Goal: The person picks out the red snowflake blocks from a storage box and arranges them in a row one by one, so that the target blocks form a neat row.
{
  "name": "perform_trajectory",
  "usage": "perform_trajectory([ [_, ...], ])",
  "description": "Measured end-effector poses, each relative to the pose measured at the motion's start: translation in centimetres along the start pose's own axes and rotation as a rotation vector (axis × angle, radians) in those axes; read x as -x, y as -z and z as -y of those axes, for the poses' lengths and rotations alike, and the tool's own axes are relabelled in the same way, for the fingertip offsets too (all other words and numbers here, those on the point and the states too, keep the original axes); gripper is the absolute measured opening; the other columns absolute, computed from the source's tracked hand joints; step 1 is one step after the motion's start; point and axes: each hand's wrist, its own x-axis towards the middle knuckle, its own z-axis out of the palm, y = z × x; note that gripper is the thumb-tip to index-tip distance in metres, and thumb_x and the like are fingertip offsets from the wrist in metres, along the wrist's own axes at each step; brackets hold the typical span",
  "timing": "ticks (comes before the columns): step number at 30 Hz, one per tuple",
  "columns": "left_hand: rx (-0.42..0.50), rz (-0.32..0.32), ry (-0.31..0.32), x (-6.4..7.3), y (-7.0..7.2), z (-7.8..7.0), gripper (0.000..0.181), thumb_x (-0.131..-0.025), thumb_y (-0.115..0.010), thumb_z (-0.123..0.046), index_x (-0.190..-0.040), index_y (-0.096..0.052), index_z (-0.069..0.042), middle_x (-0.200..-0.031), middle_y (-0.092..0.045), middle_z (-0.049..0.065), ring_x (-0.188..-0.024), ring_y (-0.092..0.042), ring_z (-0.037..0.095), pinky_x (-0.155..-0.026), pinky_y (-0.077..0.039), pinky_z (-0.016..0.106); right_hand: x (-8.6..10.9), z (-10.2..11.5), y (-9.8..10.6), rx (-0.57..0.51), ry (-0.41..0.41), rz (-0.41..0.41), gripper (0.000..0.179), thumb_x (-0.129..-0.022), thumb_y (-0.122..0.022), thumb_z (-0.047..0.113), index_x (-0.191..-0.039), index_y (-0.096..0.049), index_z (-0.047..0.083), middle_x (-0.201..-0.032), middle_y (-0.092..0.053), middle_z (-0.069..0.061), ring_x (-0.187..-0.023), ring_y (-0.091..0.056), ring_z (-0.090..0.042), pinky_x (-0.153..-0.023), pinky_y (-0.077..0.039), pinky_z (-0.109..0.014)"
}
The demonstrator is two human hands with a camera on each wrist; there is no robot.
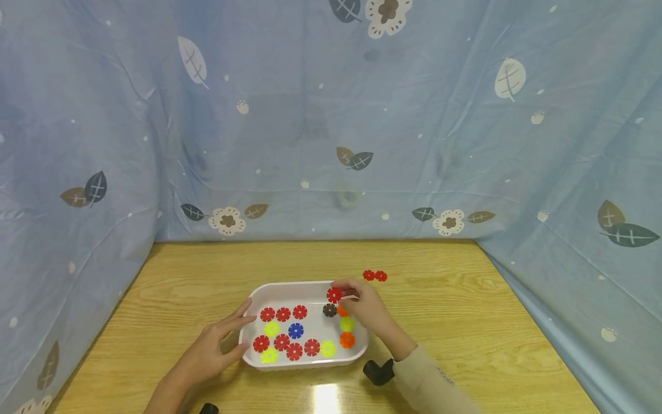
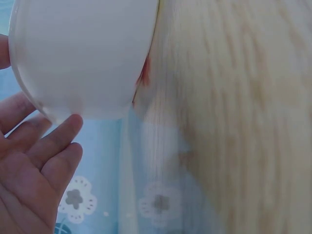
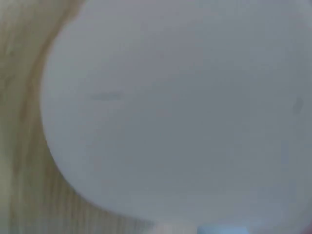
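My right hand [image 1: 366, 305] pinches a red snowflake disc [image 1: 334, 295] over the right back corner of a white plastic tray [image 1: 305, 365]. Beneath it in the tray lie a dark brown disc [image 1: 329, 310] and an orange disc [image 1: 343, 311], the latter partly covered by the fingers. My left hand [image 1: 212, 348] rests at the tray's left end, fingers spread and touching the rim; the left wrist view shows these fingers [image 2: 61, 139] against the white wall [image 2: 83, 58]. Only the tray's blurred outer side [image 3: 170, 122] fills the right wrist view; the right fingers are hidden there.
More discs lie in the tray: several red, several yellow, one blue [image 1: 296, 330], another orange [image 1: 347, 340]. Two red discs [image 1: 374, 276] sit side by side on the wooden table [image 1: 439, 287] behind the tray. A blue patterned curtain [image 1: 310, 115] surrounds the table's back and sides.
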Motion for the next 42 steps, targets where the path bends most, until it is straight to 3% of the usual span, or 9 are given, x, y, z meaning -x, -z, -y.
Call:
perform_trajectory([
  [4,-0.004,0.009,0.01,-0.1,0.1,-0.1,0.04,-0.084,-0.071,-0.021,-0.123,-0.064,-0.012,-0.147,-0.042,0.01,-0.127,-0.046,0.03,-0.101,-0.042,0.039,-0.1,-0.2,1.3,-0.029,-0.019,-0.081,0.036,-0.083,-0.063,-0.008,-0.118,-0.063,-0.001,-0.118,-0.064,-0.015,-0.102,-0.059,-0.027,-0.09,-0.054,-0.033],
  [8,-0.006,0.011,0.015,-0.1,0.1,-0.1,0.041,-0.084,-0.071,-0.021,-0.123,-0.064,-0.013,-0.148,-0.042,0.008,-0.128,-0.046,0.028,-0.101,-0.041,0.038,-0.3,-0.8,2.6,-0.053,-0.037,-0.153,0.035,-0.083,-0.063,-0.008,-0.117,-0.063,0.0,-0.116,-0.064,-0.014,-0.101,-0.059,-0.026,-0.086,-0.053,-0.024],
  [17,0.005,0.004,0.005,0.0,0.1,-0.4,0.04,-0.086,-0.069,-0.021,-0.124,-0.063,-0.012,-0.148,-0.042,0.011,-0.127,-0.047,0.032,-0.101,-0.042,0.038,-1.0,-4.2,5.6,-0.159,-0.145,-0.294,0.038,-0.085,-0.063,-0.004,-0.122,-0.057,-0.004,-0.116,-0.06,-0.02,-0.099,-0.058,-0.02,-0.077,-0.052,-0.014],
  [24,0.001,0.009,0.024,0.0,0.1,-0.4,0.041,-0.084,-0.07,-0.021,-0.124,-0.063,-0.012,-0.148,-0.042,0.009,-0.127,-0.046,0.029,-0.102,-0.04,0.034,-1.3,-6.6,7.3,-0.182,-0.24,-0.409,0.039,-0.088,-0.058,-0.004,-0.127,-0.053,-0.007,-0.127,-0.054,-0.025,-0.115,-0.053,-0.032,-0.08,-0.047,-0.011],
  [32,-0.003,0.016,0.033,0.0,0.0,-0.2,0.042,-0.083,-0.072,-0.022,-0.123,-0.063,-0.013,-0.148,-0.041,0.008,-0.129,-0.044,0.027,-0.102,-0.04,0.036,-1.8,-8.5,8.5,-0.247,-0.342,-0.464,0.045,-0.088,-0.058,-0.003,-0.132,-0.049,-0.005,-0.131,-0.049,-0.022,-0.115,-0.05,-0.026,-0.077,-0.049,-0.013],
  [42,0.018,-0.006,0.007,0.1,-0.1,-0.1,0.041,-0.083,-0.072,-0.02,-0.122,-0.064,-0.012,-0.147,-0.042,0.01,-0.129,-0.042,0.026,-0.103,-0.028,0.013,-2.6,-9.8,9.3,-0.184,-0.388,-0.486,0.041,-0.09,-0.055,-0.002,-0.13,-0.052,-0.004,-0.125,-0.051,-0.021,-0.112,-0.048,-0.024,-0.066,-0.043,-0.008],
])
